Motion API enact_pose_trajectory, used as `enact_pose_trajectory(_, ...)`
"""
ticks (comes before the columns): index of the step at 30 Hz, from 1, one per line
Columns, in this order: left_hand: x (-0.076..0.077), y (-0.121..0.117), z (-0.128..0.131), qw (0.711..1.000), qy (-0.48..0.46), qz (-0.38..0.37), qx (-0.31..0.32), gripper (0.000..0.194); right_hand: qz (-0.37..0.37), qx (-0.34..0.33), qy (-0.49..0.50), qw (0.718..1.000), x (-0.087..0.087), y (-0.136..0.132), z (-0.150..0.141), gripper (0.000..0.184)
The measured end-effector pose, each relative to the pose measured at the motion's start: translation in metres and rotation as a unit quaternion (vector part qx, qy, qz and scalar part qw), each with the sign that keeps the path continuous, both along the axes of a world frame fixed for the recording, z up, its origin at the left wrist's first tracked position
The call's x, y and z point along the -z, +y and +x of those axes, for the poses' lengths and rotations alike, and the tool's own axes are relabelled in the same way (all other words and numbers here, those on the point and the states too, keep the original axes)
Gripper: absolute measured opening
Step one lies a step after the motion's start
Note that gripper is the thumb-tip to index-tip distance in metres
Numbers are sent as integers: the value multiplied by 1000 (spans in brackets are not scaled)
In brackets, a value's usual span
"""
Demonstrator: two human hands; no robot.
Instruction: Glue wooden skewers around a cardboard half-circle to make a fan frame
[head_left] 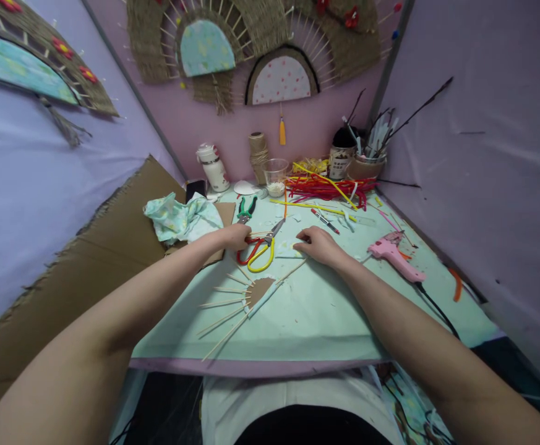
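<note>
My left hand (237, 237) is closed beside the scissors (261, 254), which have one red and one yellow handle. Thin wooden sticks (261, 233) stick out from its fingertips. My right hand (320, 245) rests on the table with its fingers curled, pinching the edge of a pale blue piece of cloth (289, 251). Nearer to me lies a brown cardboard half-circle (257, 293) with several sticks fanning out from its curve. A pale blue strip (264, 301) runs along its straight side.
Green-handled pliers (246, 210) and crumpled cloth (184, 217) lie left, by a cardboard sheet (112, 247). A pink glue gun (397, 258) is at right. Behind are red pipe cleaners (330, 188), a pen (324, 220), a plastic cup (276, 176), twine (258, 157) and a white bottle (213, 168).
</note>
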State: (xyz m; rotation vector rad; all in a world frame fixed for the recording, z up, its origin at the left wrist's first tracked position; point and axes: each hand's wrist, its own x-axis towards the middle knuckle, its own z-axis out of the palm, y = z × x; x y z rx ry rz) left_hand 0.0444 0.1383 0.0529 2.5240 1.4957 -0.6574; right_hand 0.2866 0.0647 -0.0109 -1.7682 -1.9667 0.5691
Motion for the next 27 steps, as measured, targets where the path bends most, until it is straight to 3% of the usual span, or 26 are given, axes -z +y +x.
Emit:
enact_pose_trajectory(10, -10, -14, -2, 999, 33, -35, -22, 36, -31, 3, 18, 999, -3, -2, -7, 22)
enact_pose_trajectory(27, -3, -10, -11, 998, 25, -31, -42, 39, -24, 7, 20, 999, 2, -2, -11, 26)
